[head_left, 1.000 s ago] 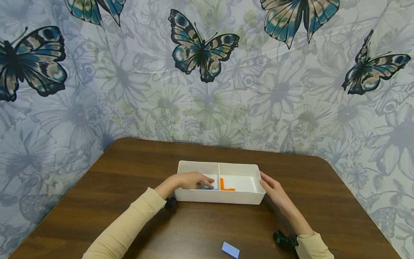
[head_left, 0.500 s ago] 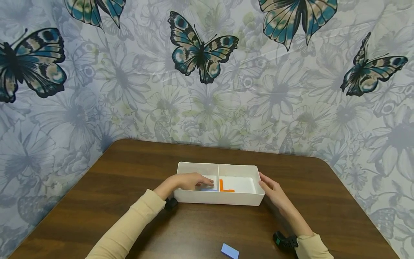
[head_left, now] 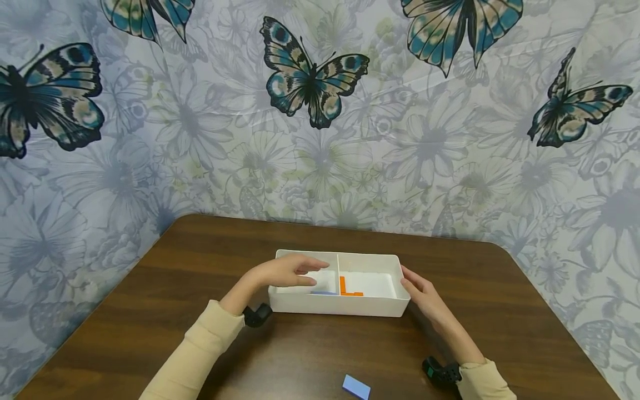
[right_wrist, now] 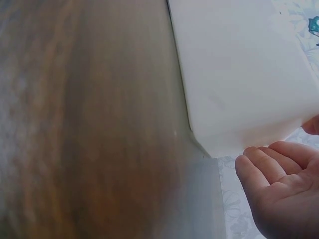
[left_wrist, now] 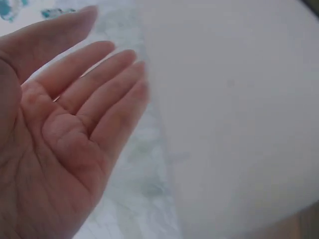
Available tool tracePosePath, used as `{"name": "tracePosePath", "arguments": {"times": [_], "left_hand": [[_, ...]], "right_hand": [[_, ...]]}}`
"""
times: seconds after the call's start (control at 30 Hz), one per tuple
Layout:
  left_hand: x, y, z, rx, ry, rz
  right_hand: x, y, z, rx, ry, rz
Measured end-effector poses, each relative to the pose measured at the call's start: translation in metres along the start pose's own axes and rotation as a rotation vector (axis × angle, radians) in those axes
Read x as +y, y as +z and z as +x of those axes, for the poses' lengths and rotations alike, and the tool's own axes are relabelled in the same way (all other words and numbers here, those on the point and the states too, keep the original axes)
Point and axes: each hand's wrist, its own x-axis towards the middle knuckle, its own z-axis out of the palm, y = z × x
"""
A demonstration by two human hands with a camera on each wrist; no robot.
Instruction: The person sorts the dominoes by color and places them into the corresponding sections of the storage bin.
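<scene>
A white two-compartment box stands on the wooden table. My left hand hovers over its left compartment, fingers extended and palm bare in the left wrist view. Beneath that hand, a flat blue piece lies along the front wall of the left compartment. Orange pieces in an L arrangement lie in the right compartment, against the divider. At the box's right end, my right hand rests its fairly straight fingers against the end wall, its thumb near the rim.
A blue rectangular block lies on the table near the front, between the two arms. Behind the table's far edge hangs a floral cloth with butterflies. Each wrist wears a black device.
My left hand has lifted out of the left compartment and drawn back slightly leftward, its fingers spreading away from the blue piece inside. The right hand and the box have stayed put.
</scene>
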Motion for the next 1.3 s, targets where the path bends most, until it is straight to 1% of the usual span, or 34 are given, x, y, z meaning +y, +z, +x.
{"name": "tracePosePath", "arguments": {"times": [0.13, 0.2, 0.27, 0.33, 0.47, 0.63, 0.73, 0.83, 0.97, 1.07, 1.1, 1.17, 1.23, 1.3], "left_hand": [[0.016, 0.012, -0.005, 0.032, 0.072, -0.049], [0.025, 0.021, -0.008, 0.038, 0.076, -0.079], [0.034, 0.033, -0.01, 0.052, 0.055, -0.085], [0.043, 0.047, -0.012, 0.062, 0.036, -0.038], [0.055, 0.073, -0.016, 0.077, 0.007, 0.119], [0.063, 0.098, -0.023, 0.064, -0.038, 0.178], [0.065, 0.11, -0.026, 0.023, -0.061, 0.207], [0.066, 0.117, -0.028, -0.062, -0.055, 0.208], [0.069, 0.121, -0.026, -0.205, -0.014, 0.142], [0.07, 0.124, -0.021, -0.283, 0.038, 0.129], [0.069, 0.126, -0.018, -0.302, 0.05, 0.124], [0.067, 0.133, -0.012, -0.325, 0.067, 0.145], [0.063, 0.144, -0.005, -0.336, 0.065, 0.178], [0.061, 0.157, 0.003, -0.333, 0.045, 0.223]], "right_hand": [[0.0, 0.0, 0.0, -0.004, 0.006, 0.003], [-0.001, -0.001, 0.0, -0.005, 0.005, 0.005], [-0.001, -0.001, 0.001, -0.008, 0.004, 0.01], [-0.001, 0.0, 0.001, -0.01, 0.004, 0.005], [-0.001, 0.0, 0.001, -0.006, 0.003, -0.001], [0.0, 0.0, 0.002, -0.008, 0.006, -0.003], [0.0, -0.001, 0.002, -0.007, 0.014, 0.001], [-0.001, -0.001, 0.002, -0.005, 0.009, 0.003], [-0.003, -0.001, 0.003, -0.006, -0.011, -0.001], [-0.003, -0.002, 0.003, -0.01, -0.015, -0.002], [-0.002, -0.002, 0.003, -0.008, -0.014, -0.001], [-0.001, -0.002, 0.003, -0.002, -0.006, -0.007], [0.0, -0.001, 0.003, -0.003, -0.001, -0.017], [0.001, -0.001, 0.002, 0.001, 0.007, -0.021]]}}
